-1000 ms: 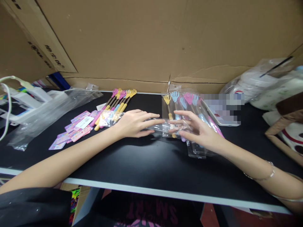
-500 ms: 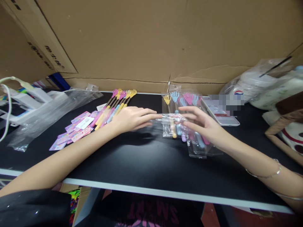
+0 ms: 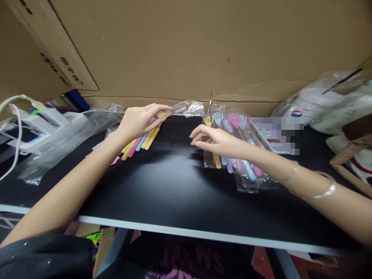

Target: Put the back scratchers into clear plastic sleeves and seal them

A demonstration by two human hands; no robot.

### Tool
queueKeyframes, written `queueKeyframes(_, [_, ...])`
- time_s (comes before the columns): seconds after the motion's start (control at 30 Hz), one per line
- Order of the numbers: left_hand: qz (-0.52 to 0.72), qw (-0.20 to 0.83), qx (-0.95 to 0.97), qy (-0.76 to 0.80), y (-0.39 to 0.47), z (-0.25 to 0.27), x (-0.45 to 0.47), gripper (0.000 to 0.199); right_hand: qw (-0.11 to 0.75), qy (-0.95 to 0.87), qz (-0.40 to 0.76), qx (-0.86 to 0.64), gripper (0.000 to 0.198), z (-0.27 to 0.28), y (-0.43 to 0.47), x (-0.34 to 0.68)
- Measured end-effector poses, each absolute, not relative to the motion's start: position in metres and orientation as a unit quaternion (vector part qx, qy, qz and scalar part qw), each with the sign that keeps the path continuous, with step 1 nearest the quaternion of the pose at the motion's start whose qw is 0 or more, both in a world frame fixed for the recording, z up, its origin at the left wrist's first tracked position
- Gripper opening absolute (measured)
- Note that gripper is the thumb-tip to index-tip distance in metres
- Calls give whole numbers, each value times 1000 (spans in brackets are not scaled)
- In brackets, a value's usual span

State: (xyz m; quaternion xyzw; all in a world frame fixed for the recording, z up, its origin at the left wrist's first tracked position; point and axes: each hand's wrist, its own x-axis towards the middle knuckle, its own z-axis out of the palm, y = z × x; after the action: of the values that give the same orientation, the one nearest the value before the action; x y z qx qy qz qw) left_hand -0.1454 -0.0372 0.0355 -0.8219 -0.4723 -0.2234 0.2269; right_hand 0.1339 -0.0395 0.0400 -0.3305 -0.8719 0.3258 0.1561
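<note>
My left hand [image 3: 139, 122] reaches over the row of back scratchers [image 3: 145, 140], thumb and fingers bent around a clear plastic bag [image 3: 190, 107] that trails right along the table's back edge. A yellow hand-shaped scratcher head [image 3: 164, 114] shows between its thumb and fingers; whether they grip it is unclear. My right hand [image 3: 210, 139] hovers by the bagged back scratchers [image 3: 240, 162], its fingers loosely curved and apart, with nothing visible in them. Yellow, blue, pink and purple scratchers lie in that bagged pile. My left forearm partly hides printed cards [image 3: 115, 160].
A phone-like white slab [image 3: 269, 135] lies behind the bagged pile. Plastic sleeves [image 3: 66, 139] and a white stand with a cable [image 3: 43, 128] are at left. A bagged cup [image 3: 314, 102] and a plush toy [image 3: 354, 151] sit at right. Cardboard [image 3: 186, 50] walls the back.
My hands have parted. The left moved up and back over the loose scratchers, with the plastic bag now beyond it. The right let go of the bag and shifted left.
</note>
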Motion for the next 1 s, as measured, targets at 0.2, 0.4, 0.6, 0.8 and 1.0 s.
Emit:
queueKeyframes(0.2, [-225, 215, -817, -486, -31, 35, -155, 35, 111, -926, 226, -282, 30, 21, -6, 60])
queueKeyframes(0.4, [-197, 226, -822, -484, -29, 32, -158, 36, 101, -951, 147, -253, 37, 6, 1, 17])
queueKeyframes(0.6, [-191, 243, -819, -484, -30, 34, -157, 37, 110, -956, 90, -255, 26, -3, 0, 14])
queueKeyframes(0.8, [-181, 236, -829, -473, -31, 32, -156, 36, 116, -955, 68, -264, 18, -2, -1, 26])
queueKeyframes(1.0, [-185, 223, -831, -475, -34, 36, -153, 35, 108, -950, 72, -283, 14, 0, -9, 58])
